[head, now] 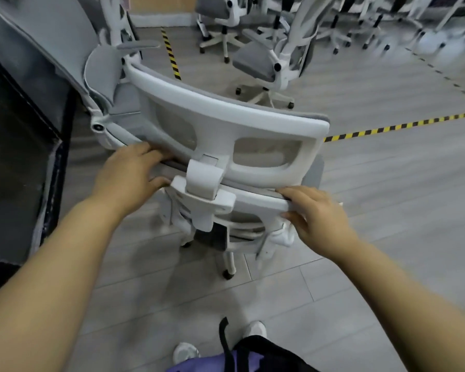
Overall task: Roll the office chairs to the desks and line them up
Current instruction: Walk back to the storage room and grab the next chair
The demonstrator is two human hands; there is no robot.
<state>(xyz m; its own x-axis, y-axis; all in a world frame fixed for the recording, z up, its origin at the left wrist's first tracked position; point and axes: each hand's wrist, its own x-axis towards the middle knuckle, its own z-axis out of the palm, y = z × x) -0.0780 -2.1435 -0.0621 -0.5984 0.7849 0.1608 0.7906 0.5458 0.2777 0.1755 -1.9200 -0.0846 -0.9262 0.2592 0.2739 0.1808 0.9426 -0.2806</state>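
Note:
A white-framed office chair with grey mesh and a curved headrest stands right in front of me, its back towards me. My left hand grips the top edge of the backrest left of the headrest bracket. On the right part of that same edge, my right hand holds on with fingers above and thumb below. The chair's base and one castor show below the seat. Close on its left stands a second grey and white chair, nearly touching it.
A dark desk edge runs along the left. Several more white chairs stand scattered at the back. Yellow-black tape crosses the grey plank floor on the right, and another strip runs at the back. My shoes are below.

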